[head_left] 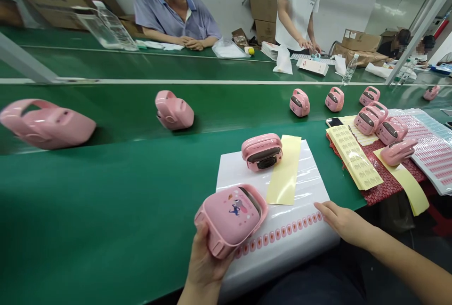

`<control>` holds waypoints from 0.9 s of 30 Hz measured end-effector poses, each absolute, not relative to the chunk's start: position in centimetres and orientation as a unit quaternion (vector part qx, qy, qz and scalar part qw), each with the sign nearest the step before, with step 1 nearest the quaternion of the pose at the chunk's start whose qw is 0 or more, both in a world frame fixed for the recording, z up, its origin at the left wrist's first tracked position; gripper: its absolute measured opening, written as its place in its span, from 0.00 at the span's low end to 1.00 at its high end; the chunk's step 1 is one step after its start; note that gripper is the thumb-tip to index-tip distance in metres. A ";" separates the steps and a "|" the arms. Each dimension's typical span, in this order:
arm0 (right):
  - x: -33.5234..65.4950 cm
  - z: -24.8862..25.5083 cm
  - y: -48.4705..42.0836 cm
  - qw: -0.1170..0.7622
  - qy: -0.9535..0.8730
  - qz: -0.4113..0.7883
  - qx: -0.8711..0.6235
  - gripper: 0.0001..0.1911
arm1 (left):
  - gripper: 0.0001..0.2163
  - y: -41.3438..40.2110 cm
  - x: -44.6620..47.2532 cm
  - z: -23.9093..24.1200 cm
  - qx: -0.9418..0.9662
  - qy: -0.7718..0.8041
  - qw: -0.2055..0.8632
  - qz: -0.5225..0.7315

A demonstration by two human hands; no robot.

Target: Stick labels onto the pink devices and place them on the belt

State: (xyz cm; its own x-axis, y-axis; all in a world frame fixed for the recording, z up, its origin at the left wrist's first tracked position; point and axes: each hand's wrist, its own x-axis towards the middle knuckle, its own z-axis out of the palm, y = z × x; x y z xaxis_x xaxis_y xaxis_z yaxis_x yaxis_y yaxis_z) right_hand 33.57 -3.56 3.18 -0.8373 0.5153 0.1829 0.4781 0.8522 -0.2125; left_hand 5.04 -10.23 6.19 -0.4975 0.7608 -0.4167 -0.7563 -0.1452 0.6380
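My left hand (206, 258) grips a pink device with a carry handle (231, 215), tilted so its cartoon-printed face shows. Under it lies a white sticker sheet (254, 272) with one row of small pink oval stickers left along its lower part. My right hand (341, 220) is at the right end of that row, fingers closed on the sheet's edge; whether a sticker is between them is hidden. A second pink device (263, 152) stands on the sheet's upper part, its dark panel and round lens facing me, beside a yellow paper strip (286, 171).
Pink devices (174, 111) are spaced along the green belt (226, 107) ahead. To the right, several more sit among yellow sticker sheets (353, 156), a phone (334, 122), red bubble wrap (374, 196) and printed sheets (432, 149). Two people work across the belt.
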 end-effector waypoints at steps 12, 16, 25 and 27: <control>33.4 1.8 -4.3 0.317 -0.920 -0.002 -0.231 0.31 | 0.21 -11.4 4.6 4.9 0.050 0.408 0.475 0.778; 33.2 1.1 -4.4 0.348 -0.906 -0.024 -0.239 0.30 | 0.26 -11.1 5.1 5.6 0.061 0.416 0.462 0.781; 30.1 3.0 -4.7 0.475 -0.806 0.050 -0.349 0.20 | 0.36 -11.4 6.1 5.5 0.134 0.485 0.433 0.748; 28.7 5.1 -4.8 0.507 -0.790 0.058 -0.341 0.21 | 0.40 -12.0 6.7 5.1 0.230 0.535 0.366 0.726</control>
